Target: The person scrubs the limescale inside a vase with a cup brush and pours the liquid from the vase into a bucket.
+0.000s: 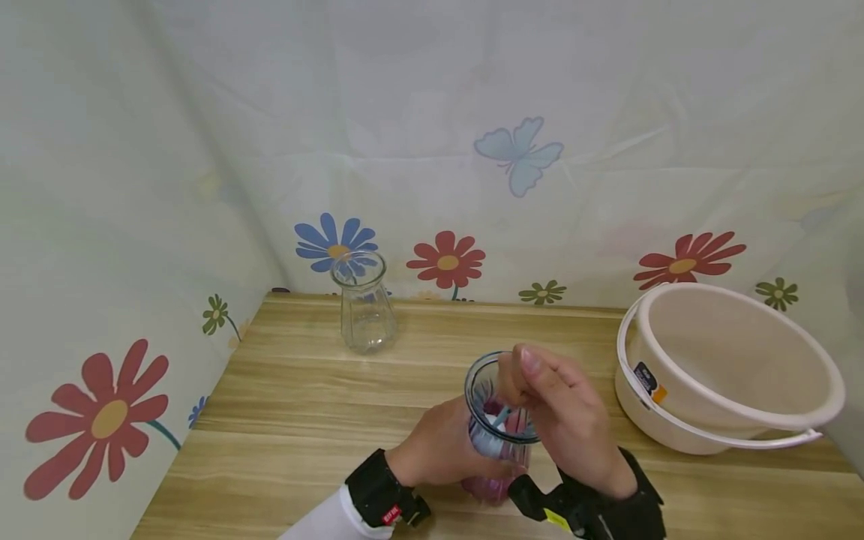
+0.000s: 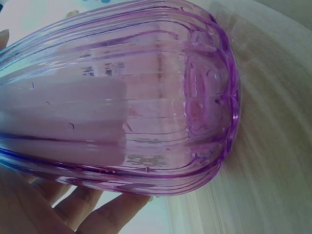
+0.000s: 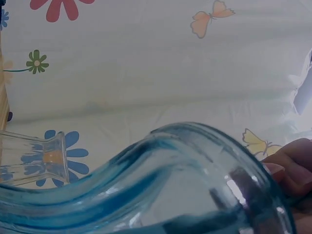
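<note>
Left hand (image 1: 442, 442) grips the tinted glass vase (image 1: 491, 444) round its body. Right hand (image 1: 565, 411) sits at the vase's mouth, fingers curled; whether they hold anything cannot be told.

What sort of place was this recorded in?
Probably a booth staged for recording: flower-printed sheeting walls the back and left of a wood-grain tabletop, which holds a pale bucket and a clear glass vase.

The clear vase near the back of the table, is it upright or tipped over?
Upright. In the head view, the clear vase stands on the table with its rim above its base.
</note>
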`<state>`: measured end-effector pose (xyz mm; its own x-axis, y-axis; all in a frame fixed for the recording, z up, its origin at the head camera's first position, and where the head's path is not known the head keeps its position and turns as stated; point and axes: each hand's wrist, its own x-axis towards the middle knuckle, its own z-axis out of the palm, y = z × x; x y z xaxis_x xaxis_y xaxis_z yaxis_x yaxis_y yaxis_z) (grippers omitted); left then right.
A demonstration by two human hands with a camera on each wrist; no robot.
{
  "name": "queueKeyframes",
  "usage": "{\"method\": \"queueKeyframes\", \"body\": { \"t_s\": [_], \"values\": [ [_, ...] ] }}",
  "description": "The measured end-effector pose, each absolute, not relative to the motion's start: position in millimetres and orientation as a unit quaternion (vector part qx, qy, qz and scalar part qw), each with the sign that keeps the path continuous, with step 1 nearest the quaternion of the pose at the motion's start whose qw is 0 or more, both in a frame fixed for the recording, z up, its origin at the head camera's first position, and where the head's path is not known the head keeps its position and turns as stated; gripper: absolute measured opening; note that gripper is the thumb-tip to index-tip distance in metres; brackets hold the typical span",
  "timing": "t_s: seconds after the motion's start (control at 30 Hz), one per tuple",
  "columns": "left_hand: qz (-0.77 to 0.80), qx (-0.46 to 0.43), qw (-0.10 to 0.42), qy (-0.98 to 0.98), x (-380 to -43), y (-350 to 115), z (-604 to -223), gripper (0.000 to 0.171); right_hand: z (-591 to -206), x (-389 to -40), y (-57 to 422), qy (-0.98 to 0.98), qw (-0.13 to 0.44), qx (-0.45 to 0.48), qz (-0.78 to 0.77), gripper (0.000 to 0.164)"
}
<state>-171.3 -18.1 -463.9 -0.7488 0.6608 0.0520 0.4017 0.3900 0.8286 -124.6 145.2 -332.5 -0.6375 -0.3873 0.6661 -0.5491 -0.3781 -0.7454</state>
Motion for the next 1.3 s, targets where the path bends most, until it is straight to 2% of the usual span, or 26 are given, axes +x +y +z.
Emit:
{"method": "queueKeyframes", "body": {
  "t_s": [0.23,0.6,0.87,1.3],
  "values": [
    [0.463,0.303,0.157,0.818,-169.8,-18.9,-463.0,0.075,-331.4,-119.2,150.2,-0.532,0.107,0.419,0.728,0.038],
    [0.444,0.280,0.149,0.838,-165.9,-19.6,-461.3,0.075,-321.9,-108.5,152.2,-0.428,0.193,0.475,0.744,0.036],
    [0.450,0.282,0.154,0.833,-166.3,-19.3,-460.2,0.074,-320.4,-106.3,152.6,-0.384,0.215,0.498,0.747,0.034],
    [0.452,0.279,0.154,0.833,-166.6,-20.7,-462.4,0.076,-328.1,-120.0,148.5,-0.456,0.213,0.442,0.743,0.036]
  ]
}}
